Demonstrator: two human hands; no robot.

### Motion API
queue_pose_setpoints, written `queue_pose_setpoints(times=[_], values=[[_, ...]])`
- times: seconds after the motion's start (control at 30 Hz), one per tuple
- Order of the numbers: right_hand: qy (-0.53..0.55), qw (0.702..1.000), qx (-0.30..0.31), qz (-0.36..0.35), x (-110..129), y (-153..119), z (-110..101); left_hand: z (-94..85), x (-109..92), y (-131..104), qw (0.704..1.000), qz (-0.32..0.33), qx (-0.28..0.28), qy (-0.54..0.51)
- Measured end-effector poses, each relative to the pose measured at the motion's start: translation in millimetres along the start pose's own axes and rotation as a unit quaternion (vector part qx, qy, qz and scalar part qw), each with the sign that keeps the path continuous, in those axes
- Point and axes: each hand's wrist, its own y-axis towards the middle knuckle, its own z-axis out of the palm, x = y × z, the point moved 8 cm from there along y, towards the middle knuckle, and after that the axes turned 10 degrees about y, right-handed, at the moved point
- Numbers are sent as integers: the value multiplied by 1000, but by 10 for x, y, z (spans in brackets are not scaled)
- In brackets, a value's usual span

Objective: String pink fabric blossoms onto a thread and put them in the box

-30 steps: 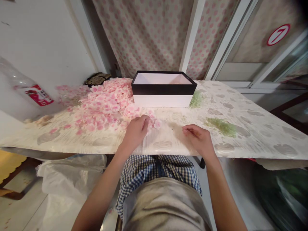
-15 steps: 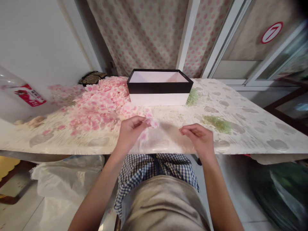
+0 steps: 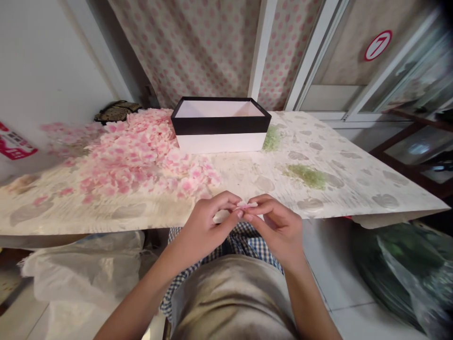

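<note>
A small pink-and-white artificial flower (image 3: 247, 206) is pinched between my two hands just above the table's front edge. My left hand (image 3: 208, 222) is closed, its thumb and index finger on the flower's left side. From the right, my right hand (image 3: 279, 226) grips the same flower between thumb and fingers; whether anything else is in its grip I cannot tell. Beyond my hands lies a big heap of matching pink flowers (image 3: 123, 156), with looser ones (image 3: 198, 179) spread toward me. A little pile of thin green pieces (image 3: 306, 176) lies to the right.
A white box with a black rim (image 3: 221, 141) stands at the back of the patterned tablecloth (image 3: 357, 189). More green pieces (image 3: 272, 138) sit at its right side. A dark patterned pouch (image 3: 116, 112) lies at the back left. White plastic bags (image 3: 85, 278) hang below the table.
My hands were apart over the table, with a flower in the left. They have come together nearer my body, and my right fingers now grip the flower too. The view has shifted right.
</note>
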Motion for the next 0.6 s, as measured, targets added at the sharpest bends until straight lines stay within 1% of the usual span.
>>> queue_pose_setpoints(times=[0.17, 0.27, 0.33, 0.4, 0.47, 0.5, 0.57, 0.6], values=[[14, 1000, 6, 1, -2, -4, 8, 53, -3, -26, 999, 6, 27, 18], [30, 1000, 3, 7, -17, -12, 4, 95, -33, -54, 997, 22, 42, 59], [38, 999, 4, 30, -44, -33, -4, 120, -94, -76, 992, 48, 47, 105], [41, 996, 11, 78, -95, -70, -17, 140, -169, -103, 983, 77, 58, 157], [25, 992, 29, 122, -135, -114, -33, 145, -212, -133, 972, 92, 90, 197], [12, 990, 43, 131, -139, -130, -40, 138, -207, -148, 967, 90, 116, 208], [-10, 991, 66, 119, -118, -142, -65, 89, -138, -174, 957, 73, 173, 221], [-16, 992, 73, 107, -107, -141, -86, 34, -77, -176, 953, 58, 190, 229]])
